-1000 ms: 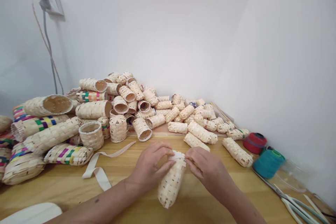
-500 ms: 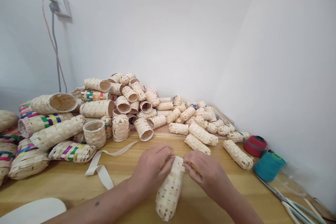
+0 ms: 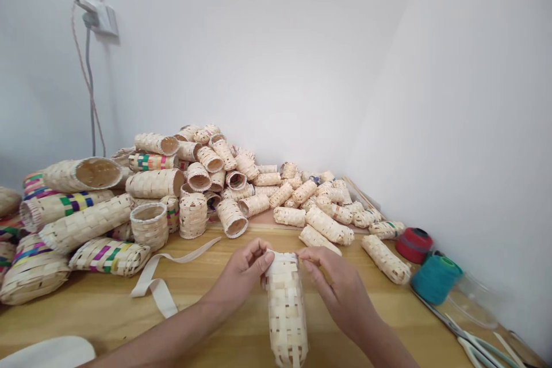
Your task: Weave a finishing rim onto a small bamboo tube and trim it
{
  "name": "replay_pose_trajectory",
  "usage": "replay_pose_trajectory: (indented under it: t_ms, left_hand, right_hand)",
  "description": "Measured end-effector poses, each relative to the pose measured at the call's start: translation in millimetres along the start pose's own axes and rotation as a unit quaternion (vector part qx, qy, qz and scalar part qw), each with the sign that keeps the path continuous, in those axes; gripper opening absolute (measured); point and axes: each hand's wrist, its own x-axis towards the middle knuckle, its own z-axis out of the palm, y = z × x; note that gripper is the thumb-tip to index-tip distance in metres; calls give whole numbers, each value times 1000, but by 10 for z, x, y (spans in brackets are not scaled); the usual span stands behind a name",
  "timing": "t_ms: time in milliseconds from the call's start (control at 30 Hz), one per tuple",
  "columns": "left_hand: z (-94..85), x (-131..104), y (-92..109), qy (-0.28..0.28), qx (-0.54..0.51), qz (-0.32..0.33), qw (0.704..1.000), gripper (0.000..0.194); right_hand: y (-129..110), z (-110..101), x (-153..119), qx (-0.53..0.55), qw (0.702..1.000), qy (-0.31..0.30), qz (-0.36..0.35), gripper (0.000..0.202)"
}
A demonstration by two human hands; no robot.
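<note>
A pale woven tube (image 3: 287,310) hangs upright over the wooden table, its white-edged rim at the top. My left hand (image 3: 248,270) pinches the rim's left corner between thumb and fingers. At the right corner is my right hand (image 3: 334,282), its forefinger and thumb tips by the rim; what lies between them is too small to make out clearly. The tube's closed lower end points toward me.
Woven tubes (image 3: 155,183) are piled along the wall at left and centre. A white strip (image 3: 150,276) curls on the table (image 3: 215,322). Red thread (image 3: 414,245), teal thread (image 3: 436,279) and scissors (image 3: 470,339) lie at right. A white object (image 3: 52,352) sits front left.
The tube has swung from a slant to nearly upright, and its rim looks wider. My left thumb now lies over the rim's corner. The view has shifted slightly.
</note>
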Motion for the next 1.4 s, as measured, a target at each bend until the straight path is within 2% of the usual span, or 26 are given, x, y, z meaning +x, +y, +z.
replay_pose_trajectory:
  t_ms: [267,433,667,933,1167,1300,1400]
  left_hand:
    - [-22,-22,20,-7,-10,-7,1000,39]
    - [-12,-21,-8,-7,-17,-25,1000,44]
    - [-9,-46,-21,-47,-15,-32,998,46]
    - [-36,-74,-1,-78,9,-29,996,43]
    - [-25,-95,-66,-144,25,-38,989,42]
    - [-18,-86,-29,-119,13,-28,992,41]
    - [-40,-62,9,-80,12,-20,997,42]
  right_hand:
    - [45,22,17,27,999,3,-36,12]
    - [57,14,24,21,998,-1,-57,13]
    - [-46,41,32,-16,994,-17,-111,14]
    - [-50,48,21,20,994,-18,-106,13]
    - [-13,9,15,-7,998,-14,-64,13]
    - [-20,-58,12,23,1000,2,-11,11]
    - [-22,-71,7,33,999,-5,-6,10]
